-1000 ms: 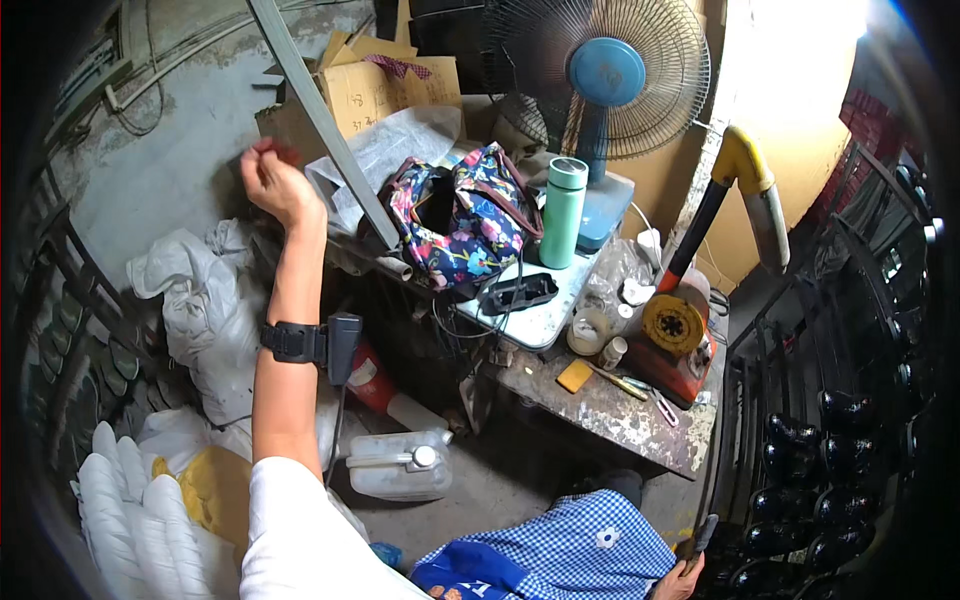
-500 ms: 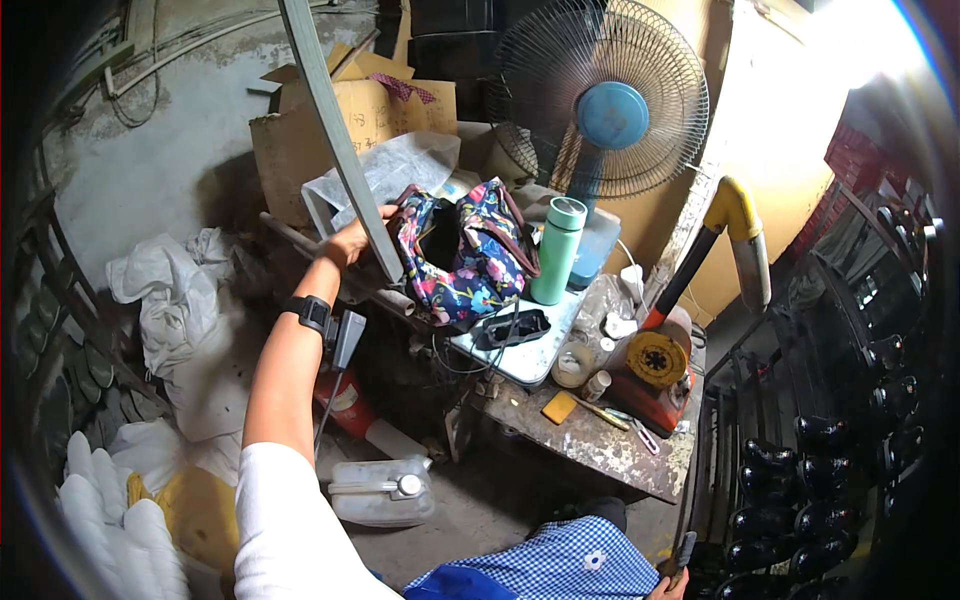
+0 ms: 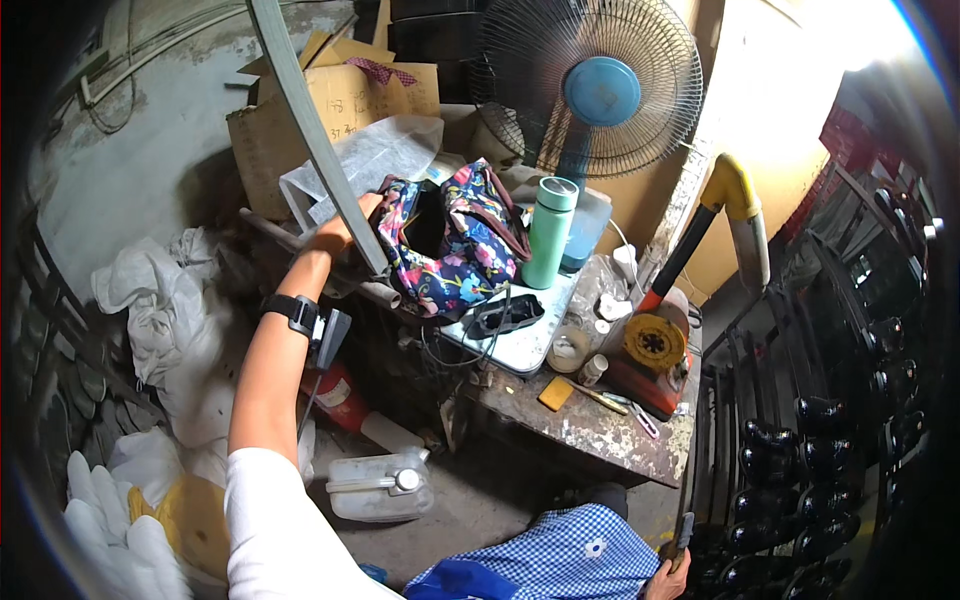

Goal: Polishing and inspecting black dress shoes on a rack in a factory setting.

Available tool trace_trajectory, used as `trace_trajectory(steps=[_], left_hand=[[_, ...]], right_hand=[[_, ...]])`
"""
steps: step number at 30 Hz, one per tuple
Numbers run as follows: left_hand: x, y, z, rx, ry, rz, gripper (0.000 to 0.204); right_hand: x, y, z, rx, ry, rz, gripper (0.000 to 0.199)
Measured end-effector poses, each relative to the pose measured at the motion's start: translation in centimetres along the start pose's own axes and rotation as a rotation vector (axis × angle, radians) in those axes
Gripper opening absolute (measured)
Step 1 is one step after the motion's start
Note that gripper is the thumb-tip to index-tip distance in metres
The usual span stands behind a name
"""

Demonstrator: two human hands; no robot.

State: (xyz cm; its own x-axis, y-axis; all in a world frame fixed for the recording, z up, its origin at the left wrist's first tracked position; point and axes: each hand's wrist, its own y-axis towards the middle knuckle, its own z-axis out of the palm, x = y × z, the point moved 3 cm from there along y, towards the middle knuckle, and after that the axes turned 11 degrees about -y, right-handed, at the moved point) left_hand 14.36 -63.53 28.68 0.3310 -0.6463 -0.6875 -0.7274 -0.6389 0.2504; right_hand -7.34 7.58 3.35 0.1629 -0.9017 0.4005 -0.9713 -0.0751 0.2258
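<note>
My left hand point(image 3: 333, 236) reaches past a slanted grey metal post point(image 3: 318, 140) to the left side of a dark floral bag point(image 3: 465, 245). Its fingers are mostly hidden by the post and the bag, so their grip does not show. The bag's mouth gapes, dark inside. Low at the right, my right hand point(image 3: 667, 580) is closed around a short, dark-handled tool point(image 3: 683, 535) with a greyish end, its kind unclear. A green bottle point(image 3: 549, 235) stands upright right of the bag. In front lies a black open case point(image 3: 508, 315) with a cord.
A standing fan point(image 3: 600, 92) rises behind the worn table point(image 3: 620, 450). On the table are an orange machine point(image 3: 655, 355), a yellow block point(image 3: 556, 393) and small tools. A plastic jerrycan point(image 3: 380, 487) sits on the floor. Racks of glossy black pieces point(image 3: 770, 460) line the right.
The whole view has shifted slightly, with things appearing further left and up. My left hand's fingers have slipped further out of sight beside the bag. My right hand still grips its tool.
</note>
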Motion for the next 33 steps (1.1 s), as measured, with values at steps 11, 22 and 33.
trace_trajectory(steps=[11,22,33], left_hand=[[5.7,1.4,-3.7,-0.690,-0.592,-0.051,0.020],[-9.3,-17.0,8.1,-0.748,-1.144,-0.013,0.036],[-35.9,-25.8,24.2,1.301,-1.850,0.606,0.034]], right_hand=[[-1.6,0.2,0.9,-0.061,-0.085,-0.017,0.039],[-1.8,0.1,2.7,-0.130,0.019,-0.061,0.044],[-1.8,-0.8,1.3,-0.261,0.089,-0.091,0.040]])
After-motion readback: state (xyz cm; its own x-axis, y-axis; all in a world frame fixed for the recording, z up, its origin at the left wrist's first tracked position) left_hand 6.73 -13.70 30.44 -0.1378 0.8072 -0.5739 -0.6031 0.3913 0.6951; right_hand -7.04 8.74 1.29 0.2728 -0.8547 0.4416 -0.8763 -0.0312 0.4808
